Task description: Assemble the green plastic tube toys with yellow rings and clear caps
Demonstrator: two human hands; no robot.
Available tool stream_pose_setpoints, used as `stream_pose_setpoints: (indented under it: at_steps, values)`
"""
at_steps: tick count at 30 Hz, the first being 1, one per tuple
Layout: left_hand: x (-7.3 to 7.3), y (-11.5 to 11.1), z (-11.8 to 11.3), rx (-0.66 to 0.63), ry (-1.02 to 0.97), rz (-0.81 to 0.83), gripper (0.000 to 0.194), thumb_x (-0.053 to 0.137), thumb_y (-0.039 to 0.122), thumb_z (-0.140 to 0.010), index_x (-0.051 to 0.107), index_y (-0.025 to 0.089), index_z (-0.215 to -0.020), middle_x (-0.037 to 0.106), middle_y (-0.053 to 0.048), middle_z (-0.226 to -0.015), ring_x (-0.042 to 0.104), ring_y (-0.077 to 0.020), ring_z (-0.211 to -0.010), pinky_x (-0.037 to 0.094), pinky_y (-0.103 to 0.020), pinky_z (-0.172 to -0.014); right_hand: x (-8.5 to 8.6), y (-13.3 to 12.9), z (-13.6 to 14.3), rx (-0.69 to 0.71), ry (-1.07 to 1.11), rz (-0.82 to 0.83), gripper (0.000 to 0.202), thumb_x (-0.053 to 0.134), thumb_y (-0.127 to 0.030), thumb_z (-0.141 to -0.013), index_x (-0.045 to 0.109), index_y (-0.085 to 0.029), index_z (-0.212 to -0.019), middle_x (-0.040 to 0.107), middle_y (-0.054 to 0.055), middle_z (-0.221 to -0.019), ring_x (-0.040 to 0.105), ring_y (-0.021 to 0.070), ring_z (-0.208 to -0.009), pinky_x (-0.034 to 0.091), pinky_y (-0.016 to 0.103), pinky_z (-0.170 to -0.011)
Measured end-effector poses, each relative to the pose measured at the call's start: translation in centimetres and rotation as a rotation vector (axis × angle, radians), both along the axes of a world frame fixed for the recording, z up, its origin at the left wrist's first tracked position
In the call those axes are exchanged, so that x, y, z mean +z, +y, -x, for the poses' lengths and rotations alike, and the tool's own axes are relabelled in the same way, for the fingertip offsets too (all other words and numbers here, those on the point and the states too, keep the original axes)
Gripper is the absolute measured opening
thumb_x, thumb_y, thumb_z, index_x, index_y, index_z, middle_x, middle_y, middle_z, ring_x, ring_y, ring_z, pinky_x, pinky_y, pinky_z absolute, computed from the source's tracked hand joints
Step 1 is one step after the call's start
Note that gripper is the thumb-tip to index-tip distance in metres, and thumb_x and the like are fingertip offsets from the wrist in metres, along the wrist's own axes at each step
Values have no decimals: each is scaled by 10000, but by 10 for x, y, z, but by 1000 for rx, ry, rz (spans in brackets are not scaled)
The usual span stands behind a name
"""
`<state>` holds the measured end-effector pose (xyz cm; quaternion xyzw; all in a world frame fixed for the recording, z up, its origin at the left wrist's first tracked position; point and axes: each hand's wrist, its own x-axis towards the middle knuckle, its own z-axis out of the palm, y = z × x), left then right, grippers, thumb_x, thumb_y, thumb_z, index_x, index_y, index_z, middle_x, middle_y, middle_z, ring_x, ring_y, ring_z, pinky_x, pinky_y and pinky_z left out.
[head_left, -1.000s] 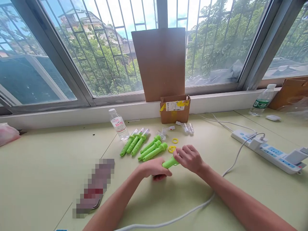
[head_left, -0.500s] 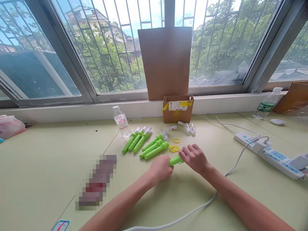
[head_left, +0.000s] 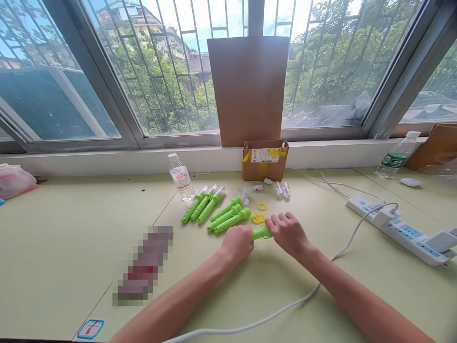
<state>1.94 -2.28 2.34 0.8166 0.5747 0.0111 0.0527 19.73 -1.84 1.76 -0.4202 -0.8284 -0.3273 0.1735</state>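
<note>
Between my two hands is a green tube, lying roughly level. My left hand is wrapped round its left end, and my right hand grips its right end; both ends are hidden by the fingers. Just behind my left hand lie three green tubes with bare threaded ends. Further left are three green tubes with clear tips. Several yellow rings rest behind the held tube. Clear plastic pieces and small white parts lie beyond the rings.
A small carton stands at the sill, near a water bottle. On the right are a power strip and a second bottle. A white cable crosses under my right forearm. A blurred dark object lies at left.
My left hand has shifted slightly up and left, its fingers turned a little on the tube. My right hand keeps its grip. The view has moved slightly.
</note>
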Motion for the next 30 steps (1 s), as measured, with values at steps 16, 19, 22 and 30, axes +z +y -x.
stream_pose_setpoints:
  at_steps: [16, 19, 22, 30]
  values:
    - [9, 8, 13, -217, -50, -209, 372, 309, 395, -934, 525, 165, -1130, 617, -130, -885, 605, -245, -847, 425, -284, -671, -18, 16, -6, -3, 329, -10, 221, 491, -65, -795, 609, -177, -944, 589, 48, -790, 481, 192, -755, 311, 303, -689]
    - [10, 8, 15, -328, -29, -249, 396, 231, 373, -959, 485, 174, -1189, 610, -113, -906, 601, -225, -811, 409, -274, -633, -18, 16, -9, -4, 397, 10, 319, 486, -71, -794, 570, -174, -1083, 592, 87, -960, 503, 231, -929, 350, 342, -821]
    - [11, 14, 22, -322, -22, -308, 387, 219, 362, -967, 487, 177, -1176, 612, -105, -921, 602, -213, -801, 398, -267, -619, -16, 15, -8, -13, 478, -11, 425, 476, -109, -819, 466, -180, -1238, 501, 138, -1187, 434, 284, -1137, 329, 427, -941]
    - [18, 49, 62, 205, -47, -430, 321, 308, 352, -950, 481, 143, -1122, 633, -117, -947, 625, -237, -851, 412, -267, -595, -20, 16, -8, -52, 572, 30, 483, 468, -161, -835, 381, -190, -1310, 402, 163, -1279, 394, 311, -1184, 351, 464, -935]
